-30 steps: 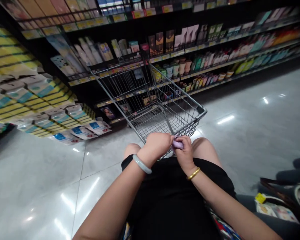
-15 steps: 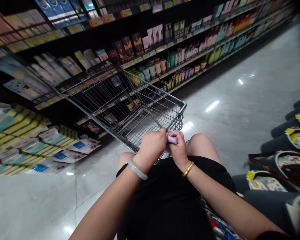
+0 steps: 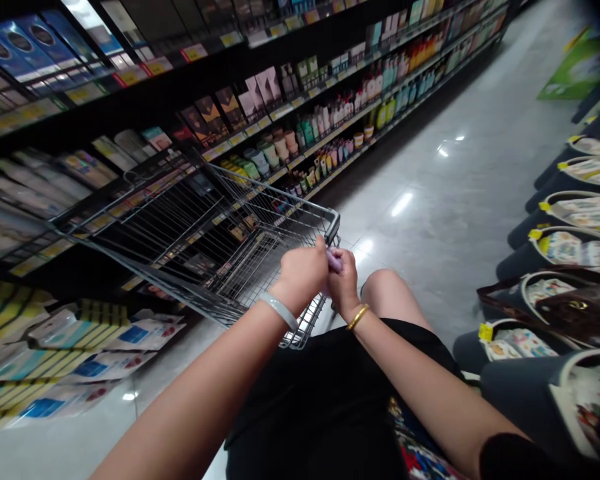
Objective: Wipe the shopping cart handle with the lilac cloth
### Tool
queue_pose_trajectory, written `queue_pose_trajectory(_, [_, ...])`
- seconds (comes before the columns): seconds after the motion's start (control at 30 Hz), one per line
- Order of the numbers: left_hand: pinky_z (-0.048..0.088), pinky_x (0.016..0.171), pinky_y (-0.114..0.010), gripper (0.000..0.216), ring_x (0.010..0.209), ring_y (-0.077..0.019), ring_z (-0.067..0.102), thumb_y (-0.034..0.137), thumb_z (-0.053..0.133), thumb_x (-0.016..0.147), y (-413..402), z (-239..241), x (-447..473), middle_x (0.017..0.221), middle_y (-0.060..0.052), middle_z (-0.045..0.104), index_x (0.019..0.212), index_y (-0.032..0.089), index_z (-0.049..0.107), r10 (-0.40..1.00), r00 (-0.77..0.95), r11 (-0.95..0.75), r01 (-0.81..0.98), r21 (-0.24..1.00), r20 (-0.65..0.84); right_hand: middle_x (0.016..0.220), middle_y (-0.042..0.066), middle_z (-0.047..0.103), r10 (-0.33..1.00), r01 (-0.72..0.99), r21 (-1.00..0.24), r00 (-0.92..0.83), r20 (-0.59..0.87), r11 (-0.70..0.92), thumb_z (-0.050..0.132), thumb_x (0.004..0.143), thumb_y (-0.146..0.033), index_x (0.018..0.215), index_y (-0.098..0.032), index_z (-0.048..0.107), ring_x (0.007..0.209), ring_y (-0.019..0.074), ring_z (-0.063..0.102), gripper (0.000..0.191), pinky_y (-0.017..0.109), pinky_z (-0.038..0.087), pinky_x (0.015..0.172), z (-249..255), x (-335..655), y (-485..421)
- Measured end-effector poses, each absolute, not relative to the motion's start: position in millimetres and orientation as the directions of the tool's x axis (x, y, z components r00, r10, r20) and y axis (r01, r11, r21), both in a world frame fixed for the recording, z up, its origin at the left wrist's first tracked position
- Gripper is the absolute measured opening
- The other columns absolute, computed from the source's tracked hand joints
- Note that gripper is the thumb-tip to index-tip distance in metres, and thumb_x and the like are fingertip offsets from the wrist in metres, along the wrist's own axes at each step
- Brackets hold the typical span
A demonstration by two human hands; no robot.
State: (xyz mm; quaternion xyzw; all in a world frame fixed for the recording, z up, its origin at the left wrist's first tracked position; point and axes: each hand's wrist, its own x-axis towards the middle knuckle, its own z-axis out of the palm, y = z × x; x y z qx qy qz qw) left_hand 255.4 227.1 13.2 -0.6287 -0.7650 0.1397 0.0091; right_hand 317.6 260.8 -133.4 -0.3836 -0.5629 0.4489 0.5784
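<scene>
My left hand [image 3: 304,272], with a pale bangle at its wrist, is closed, the back of the hand toward me. It meets my right hand [image 3: 344,283], which wears a gold bangle and has its fingers curled. Between the two is a small, soft-looking lavender item [image 3: 335,261], mostly covered by my fingers, so its kind does not show. Both hands grip it above my lap. A wire shopping cart [image 3: 260,293] stands tilted in view just beyond them, and its basket shows bare wire mesh.
Shelves [image 3: 280,113] of bottles, tubs and boxes run along the left and far side. White, blue and yellow packs [image 3: 140,331] hang at lower left. Grey bins [image 3: 520,393] line the right side, with a brown handbag [image 3: 580,310] on them. Glossy floor [image 3: 430,193] lies between.
The view has swung, so the shelves and cart sit further left and more bins show at right. My hands stay together on the lavender item.
</scene>
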Motion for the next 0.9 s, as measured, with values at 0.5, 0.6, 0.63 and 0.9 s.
queue_pose_trajectory(0.5, [0.055,0.072,-0.036,0.02,0.082,-0.0265,0.073,0.015,0.036,0.094,242.7,-3.2,241.6,0.087,-0.015,0.07,0.112,0.012,0.047,0.971,-0.168,0.133,0.971,-0.197,-0.172,0.097,0.003,0.055,0.932,-0.007,-0.933,-0.031,0.361,0.361,0.056,0.069,-0.018,0.086,-0.023,0.058,0.095,0.0212,0.051,0.017,0.037,0.043,0.089,-138.6,319.7,285.9])
queue_pose_trajectory(0.6, [0.055,0.069,-0.036,0.022,0.081,-0.0276,0.073,0.014,0.038,0.094,242.3,-5.5,242.3,0.084,-0.014,0.07,0.113,0.011,0.047,0.97,-0.183,0.149,0.967,-0.205,-0.158,0.088,0.002,0.054,0.972,-0.003,-0.972,0.027,0.233,0.233,0.053,0.068,-0.019,0.083,-0.022,0.056,0.086,0.0199,0.05,0.015,0.035,0.044,0.08,-165.7,317.3,279.0])
queue_pose_trajectory(0.63, [0.055,0.068,-0.036,0.022,0.081,-0.0278,0.073,0.014,0.038,0.094,242.0,-6.0,242.2,0.084,-0.014,0.07,0.113,0.01,0.047,0.971,-0.183,0.15,0.968,-0.202,-0.155,0.087,0.002,0.054,0.976,-0.008,-0.976,0.031,0.218,0.218,0.053,0.068,-0.019,0.083,-0.021,0.056,0.085,0.0195,0.05,0.015,0.034,0.044,0.078,-168.1,316.4,276.9])
queue_pose_trajectory(0.9, [0.055,0.073,-0.035,0.023,0.085,-0.0252,0.072,0.02,0.034,0.096,238.8,-0.1,238.0,0.091,-0.014,0.07,0.114,0.013,0.048,0.968,-0.167,0.141,0.98,-0.143,-0.188,0.098,0.002,0.054,0.955,-0.1,-0.952,-0.027,0.295,0.291,0.057,0.071,-0.02,0.091,-0.022,0.057,0.096,0.0199,0.052,0.021,0.036,0.041,0.09,-134.3,316.7,271.8])
